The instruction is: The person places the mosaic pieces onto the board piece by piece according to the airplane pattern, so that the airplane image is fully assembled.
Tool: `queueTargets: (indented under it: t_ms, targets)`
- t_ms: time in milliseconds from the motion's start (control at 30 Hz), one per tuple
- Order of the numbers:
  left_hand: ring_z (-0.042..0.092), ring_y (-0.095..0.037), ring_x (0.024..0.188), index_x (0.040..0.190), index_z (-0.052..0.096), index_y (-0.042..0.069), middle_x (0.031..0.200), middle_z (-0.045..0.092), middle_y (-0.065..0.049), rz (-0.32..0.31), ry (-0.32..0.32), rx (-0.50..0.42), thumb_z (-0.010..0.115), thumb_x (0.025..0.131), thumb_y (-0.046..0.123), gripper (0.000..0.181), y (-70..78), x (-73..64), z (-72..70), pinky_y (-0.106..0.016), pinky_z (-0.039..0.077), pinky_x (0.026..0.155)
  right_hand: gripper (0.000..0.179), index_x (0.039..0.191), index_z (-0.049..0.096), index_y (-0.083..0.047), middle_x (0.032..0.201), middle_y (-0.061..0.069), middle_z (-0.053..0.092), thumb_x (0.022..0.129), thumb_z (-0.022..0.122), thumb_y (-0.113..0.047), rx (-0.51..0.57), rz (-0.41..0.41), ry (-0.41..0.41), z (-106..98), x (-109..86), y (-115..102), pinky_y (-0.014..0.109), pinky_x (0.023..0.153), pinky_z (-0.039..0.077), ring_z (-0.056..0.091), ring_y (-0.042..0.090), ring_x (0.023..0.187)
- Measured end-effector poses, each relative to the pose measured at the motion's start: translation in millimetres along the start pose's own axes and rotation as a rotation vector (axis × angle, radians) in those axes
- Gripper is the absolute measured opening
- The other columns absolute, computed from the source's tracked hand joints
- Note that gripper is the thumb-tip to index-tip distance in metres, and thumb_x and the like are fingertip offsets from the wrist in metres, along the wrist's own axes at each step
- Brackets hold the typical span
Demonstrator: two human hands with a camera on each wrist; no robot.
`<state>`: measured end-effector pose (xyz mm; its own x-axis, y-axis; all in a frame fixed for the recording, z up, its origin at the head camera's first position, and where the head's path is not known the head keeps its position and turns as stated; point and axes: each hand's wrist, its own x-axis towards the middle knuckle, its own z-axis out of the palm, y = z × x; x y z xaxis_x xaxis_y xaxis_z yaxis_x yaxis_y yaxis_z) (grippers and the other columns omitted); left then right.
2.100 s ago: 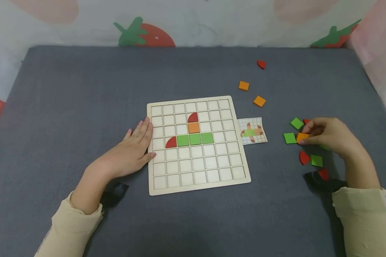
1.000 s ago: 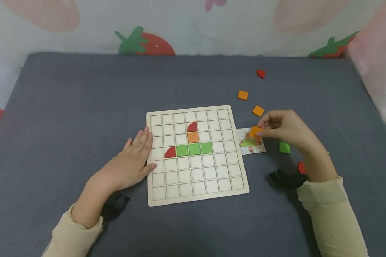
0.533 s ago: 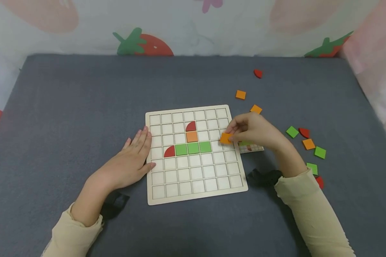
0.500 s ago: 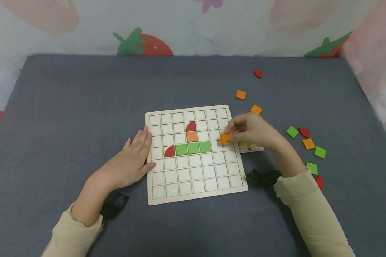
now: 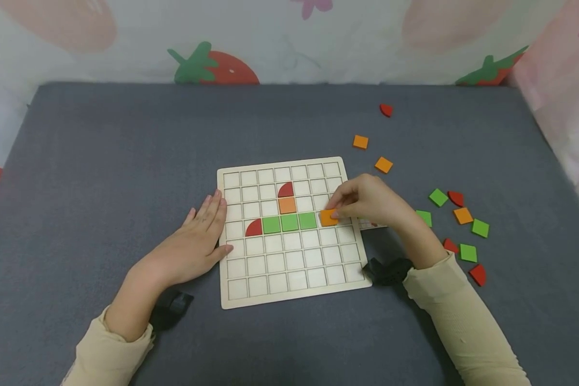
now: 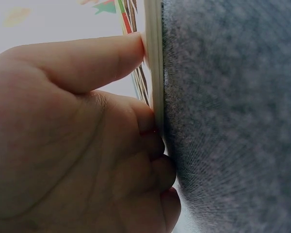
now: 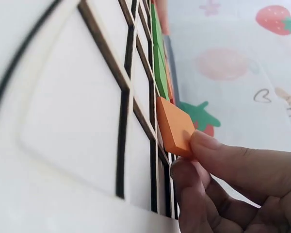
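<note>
My right hand (image 5: 364,201) pinches an orange square tile (image 5: 328,217) between thumb and fingers. In the right wrist view this orange tile (image 7: 175,125) is tilted over a cell of the grid, beside the green tiles. The wooden grid board (image 5: 296,300) carries a row of a red quarter-circle (image 5: 253,227) and three green squares (image 5: 289,222). Above the middle green one sit an orange square (image 5: 287,205) and another red quarter-circle (image 5: 286,189). My left hand (image 5: 193,241) rests with straight fingers on the board's left edge; its thumb (image 6: 106,60) touches the rim in the left wrist view.
A pattern card (image 5: 372,224) lies at the board's right edge, mostly behind my right hand. Loose green, red and orange tiles (image 5: 468,252) are scattered to the right. Two orange tiles (image 5: 383,164) and a red one (image 5: 386,110) lie farther back on the grey tabletop (image 5: 125,134).
My right hand has picked an orange tile from the pile at right and carried it left, past the card, to the cell beside the green row. The left hand has stayed on the board.
</note>
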<state>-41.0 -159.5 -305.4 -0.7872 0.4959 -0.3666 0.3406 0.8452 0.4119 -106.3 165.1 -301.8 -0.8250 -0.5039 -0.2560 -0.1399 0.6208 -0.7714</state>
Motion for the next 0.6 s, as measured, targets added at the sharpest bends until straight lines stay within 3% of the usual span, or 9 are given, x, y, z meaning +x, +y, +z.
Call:
queueTargets:
  t_ms: [600]
  targets:
    - [-0.006, -0.036, 0.142, 0.147, 0.000, -0.008, 0.155, -0.010, -0.021, -0.004, -0.003, 0.007, 0.047, 0.099, 0.029, 0.077, 0.8, 0.5, -0.3, -0.055, 0.006, 0.111, 0.008, 0.086, 0.073, -0.005, 0.077, 0.002, 0.068, 0.079, 0.074, -0.002, 0.020, 0.024, 0.007, 4.3, 2.0, 0.3, 0.031, 0.068, 0.050, 0.062, 0.017, 0.073]
